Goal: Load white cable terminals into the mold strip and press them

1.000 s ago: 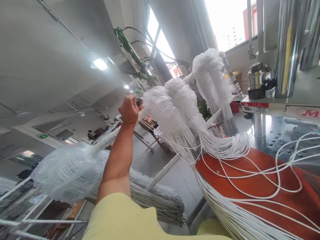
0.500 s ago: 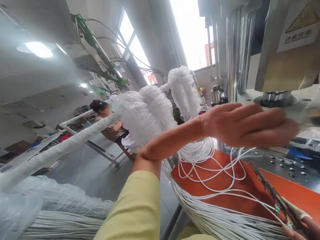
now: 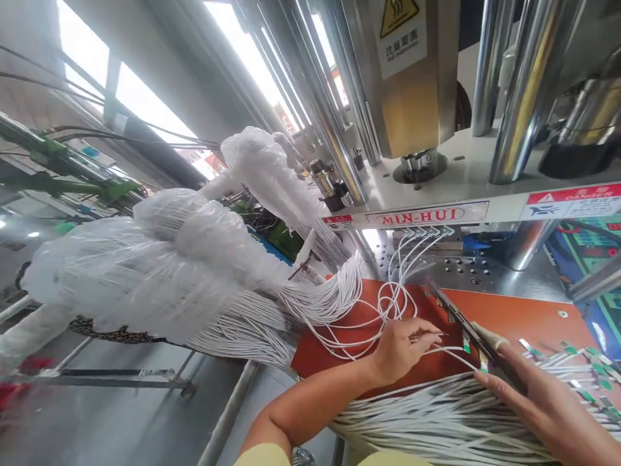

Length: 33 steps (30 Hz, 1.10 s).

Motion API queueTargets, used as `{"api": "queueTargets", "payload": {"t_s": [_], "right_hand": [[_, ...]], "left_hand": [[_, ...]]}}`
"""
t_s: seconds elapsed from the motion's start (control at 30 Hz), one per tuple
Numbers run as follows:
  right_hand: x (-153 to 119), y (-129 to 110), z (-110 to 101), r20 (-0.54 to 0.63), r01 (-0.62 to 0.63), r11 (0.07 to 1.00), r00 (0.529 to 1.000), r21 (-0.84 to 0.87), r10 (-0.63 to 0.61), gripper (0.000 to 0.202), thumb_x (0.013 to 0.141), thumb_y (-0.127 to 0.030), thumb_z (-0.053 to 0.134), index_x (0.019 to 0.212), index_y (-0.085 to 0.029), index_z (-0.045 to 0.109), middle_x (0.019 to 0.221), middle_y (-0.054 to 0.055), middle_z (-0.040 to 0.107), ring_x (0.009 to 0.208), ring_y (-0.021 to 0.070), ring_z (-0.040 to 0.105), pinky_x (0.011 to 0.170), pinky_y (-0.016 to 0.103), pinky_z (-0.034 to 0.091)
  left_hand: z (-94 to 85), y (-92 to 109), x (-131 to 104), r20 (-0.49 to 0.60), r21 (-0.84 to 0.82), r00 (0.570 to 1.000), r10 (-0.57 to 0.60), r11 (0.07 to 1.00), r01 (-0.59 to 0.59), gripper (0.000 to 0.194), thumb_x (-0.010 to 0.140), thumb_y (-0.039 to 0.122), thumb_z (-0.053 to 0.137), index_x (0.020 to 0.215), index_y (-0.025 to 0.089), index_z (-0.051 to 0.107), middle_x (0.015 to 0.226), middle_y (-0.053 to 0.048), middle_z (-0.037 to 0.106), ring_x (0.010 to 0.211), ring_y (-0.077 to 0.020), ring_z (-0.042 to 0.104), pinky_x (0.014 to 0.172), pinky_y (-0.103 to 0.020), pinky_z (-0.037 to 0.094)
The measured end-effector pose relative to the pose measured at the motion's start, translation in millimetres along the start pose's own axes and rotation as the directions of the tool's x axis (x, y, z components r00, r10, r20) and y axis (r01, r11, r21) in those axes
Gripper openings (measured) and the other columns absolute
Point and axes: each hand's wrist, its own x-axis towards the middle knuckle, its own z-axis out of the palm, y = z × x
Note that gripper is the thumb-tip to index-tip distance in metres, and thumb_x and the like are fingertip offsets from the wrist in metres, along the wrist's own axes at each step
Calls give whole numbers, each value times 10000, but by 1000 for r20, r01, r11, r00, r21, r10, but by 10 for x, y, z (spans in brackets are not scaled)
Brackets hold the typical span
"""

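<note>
My left hand (image 3: pixel 402 349) is closed in a pinch over the orange-red work surface (image 3: pixel 320 349). A thin, pointed metal piece (image 3: pixel 440 333) sticks out from its fingers; its exact kind is unclear. My right hand (image 3: pixel 538 395) grips a long, narrow dark metal bar (image 3: pixel 475 336), which stands tilted above the surface. White cables with small green-and-white ends (image 3: pixel 466 346) lie against the bar near my right thumb. My left fingertips are just left of these cable ends, beside the white cable (image 3: pixel 446 349).
A press labelled MIN-HUI (image 3: pixel 420 217) stands ahead, several cables running into it. Thick bundles of white cable (image 3: pixel 427 421) lie in front of me. Plastic-wrapped bundles (image 3: pixel 194 259) hang at left. Finished-looking green cable ends (image 3: pixel 587 369) lie at right.
My left hand has come down from in front of the press to beside the bar and is now pinched. The view has swung right. My right hand still holds the bar.
</note>
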Motion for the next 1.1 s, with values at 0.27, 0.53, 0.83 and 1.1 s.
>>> {"api": "queueTargets", "payload": {"t_s": [0.27,0.53,0.83,1.1], "right_hand": [[-17,-124,-44,92,-59,996,994,66,53,554,855,-624,598,1242,-238,690,1197,52,741,1100,310,700,809,290,629],[35,-267,-128,163,-86,991,984,105,68,588,901,-596,568,1373,-248,615,1297,50,696,1246,294,619,939,309,588],[14,-254,-114,172,-72,984,984,164,44,653,902,-576,594,1450,-226,544,1373,78,646,1303,292,573,1041,356,530],[2,-264,-115,177,-49,988,984,147,22,641,911,-551,597,1446,-202,539,1370,101,645,1274,303,595,1009,354,553]], "left_hand": [[84,-49,139,36,201,924,380,903,-379,200,948,196,547,1054,177,715,988,-41,791,854,-137,730,815,-238,549],[98,37,176,62,54,993,104,993,-107,160,929,285,649,966,181,764,874,-43,788,759,-134,702,742,-223,513],[58,66,321,370,-293,845,-387,814,502,245,766,379,719,770,141,663,635,20,645,518,-63,452,548,-208,347],[18,124,435,445,-436,806,-391,691,576,360,623,392,859,774,126,669,755,-38,737,500,-41,426,542,-229,318]]}}
